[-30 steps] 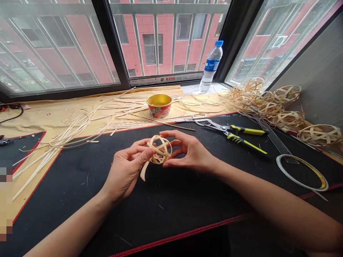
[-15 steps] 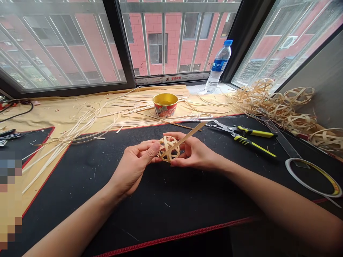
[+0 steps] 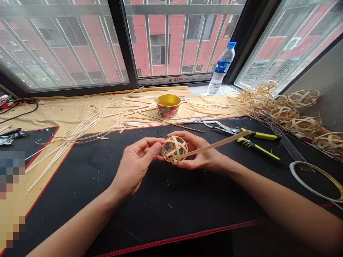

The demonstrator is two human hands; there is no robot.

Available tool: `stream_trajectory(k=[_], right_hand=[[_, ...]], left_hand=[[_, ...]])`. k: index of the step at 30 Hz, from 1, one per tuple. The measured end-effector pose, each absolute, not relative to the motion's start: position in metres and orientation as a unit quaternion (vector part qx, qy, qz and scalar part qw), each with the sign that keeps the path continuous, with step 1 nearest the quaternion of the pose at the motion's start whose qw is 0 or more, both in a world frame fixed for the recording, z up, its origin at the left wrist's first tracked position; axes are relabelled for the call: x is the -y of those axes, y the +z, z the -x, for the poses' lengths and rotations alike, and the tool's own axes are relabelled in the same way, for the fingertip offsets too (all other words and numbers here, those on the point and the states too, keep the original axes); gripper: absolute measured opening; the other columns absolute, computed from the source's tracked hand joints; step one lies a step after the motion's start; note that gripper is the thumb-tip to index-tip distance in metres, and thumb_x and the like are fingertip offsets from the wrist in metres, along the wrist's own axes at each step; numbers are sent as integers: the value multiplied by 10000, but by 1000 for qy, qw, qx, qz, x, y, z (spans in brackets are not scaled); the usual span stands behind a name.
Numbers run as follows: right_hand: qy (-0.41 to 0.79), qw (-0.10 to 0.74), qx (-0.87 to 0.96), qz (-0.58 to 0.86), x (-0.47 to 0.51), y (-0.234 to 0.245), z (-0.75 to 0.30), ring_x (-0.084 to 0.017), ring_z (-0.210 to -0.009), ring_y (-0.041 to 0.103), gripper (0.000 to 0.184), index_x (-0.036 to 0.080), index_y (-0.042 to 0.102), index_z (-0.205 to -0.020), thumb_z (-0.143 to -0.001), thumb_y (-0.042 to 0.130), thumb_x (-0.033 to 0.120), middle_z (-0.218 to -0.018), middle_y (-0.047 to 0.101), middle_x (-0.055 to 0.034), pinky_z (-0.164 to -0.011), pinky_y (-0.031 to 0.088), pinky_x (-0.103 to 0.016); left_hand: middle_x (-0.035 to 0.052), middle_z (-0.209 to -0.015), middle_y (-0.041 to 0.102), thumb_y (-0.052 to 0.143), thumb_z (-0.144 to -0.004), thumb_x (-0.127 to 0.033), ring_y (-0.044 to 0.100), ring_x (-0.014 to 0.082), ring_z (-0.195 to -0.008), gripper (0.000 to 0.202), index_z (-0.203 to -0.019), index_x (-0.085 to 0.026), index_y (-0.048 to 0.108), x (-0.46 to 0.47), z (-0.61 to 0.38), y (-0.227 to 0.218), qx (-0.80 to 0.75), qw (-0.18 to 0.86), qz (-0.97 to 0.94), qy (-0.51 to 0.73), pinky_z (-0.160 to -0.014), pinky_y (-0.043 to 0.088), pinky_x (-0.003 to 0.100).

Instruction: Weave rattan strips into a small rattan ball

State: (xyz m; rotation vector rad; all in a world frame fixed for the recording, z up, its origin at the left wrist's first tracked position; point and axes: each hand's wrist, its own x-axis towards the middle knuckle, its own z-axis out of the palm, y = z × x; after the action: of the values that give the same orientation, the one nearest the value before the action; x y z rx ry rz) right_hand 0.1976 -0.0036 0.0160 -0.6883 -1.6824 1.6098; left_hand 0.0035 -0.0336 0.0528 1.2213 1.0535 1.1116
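A small openwork ball woven from pale bamboo strips (image 3: 175,149) is held between my two hands, above the black mat (image 3: 166,214). My left hand (image 3: 143,157) pinches its left side between thumb and fingers. Around its right side curl the fingers and thumb of my right hand (image 3: 199,151). One long loose strip (image 3: 219,143) runs out of the ball to the right, passing in front of my right hand and wrist. The fingertips behind the ball are partly hidden.
Behind the mat stand a red bowl (image 3: 168,111) and a water bottle (image 3: 221,69). Thin strips (image 3: 88,123) lie at the left. Yellow-black pliers (image 3: 258,146), a ruler (image 3: 291,146), a tape ring (image 3: 293,175) and several woven balls (image 3: 304,123) are on the right.
The ball has turned in my hands, and its loose strip has swung down to the right, from steep to nearly level. My left thumb has shifted to the ball's edge.
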Motion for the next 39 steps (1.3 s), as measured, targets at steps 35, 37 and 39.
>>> stream_trajectory(k=[35,37,39], right_hand=[[386,373,817,211,11,23,-197,-191,-1083,516,630,277,476,-1290,-719,726,187,-1150,452,-76,-817,570,-290],[380,366,823,213,10,23,-196,-181,-1045,534,623,270,474,-1288,-723,724,186,-1132,476,-74,-803,567,-282],[363,361,833,210,10,23,-196,-182,-1041,542,620,252,472,-1285,-723,729,200,-1139,502,-80,-813,556,-285]], left_hand=[[48,-922,729,750,-705,-343,665,181,-899,315,-973,-198,671,23,8,59,-455,605,-520,396,-788,504,243],[52,-891,734,765,-690,-314,674,171,-855,329,-979,-191,668,24,7,61,-460,633,-488,388,-763,504,236],[54,-870,738,779,-675,-267,679,157,-824,338,-982,-184,664,24,6,62,-463,657,-455,384,-745,502,222]])
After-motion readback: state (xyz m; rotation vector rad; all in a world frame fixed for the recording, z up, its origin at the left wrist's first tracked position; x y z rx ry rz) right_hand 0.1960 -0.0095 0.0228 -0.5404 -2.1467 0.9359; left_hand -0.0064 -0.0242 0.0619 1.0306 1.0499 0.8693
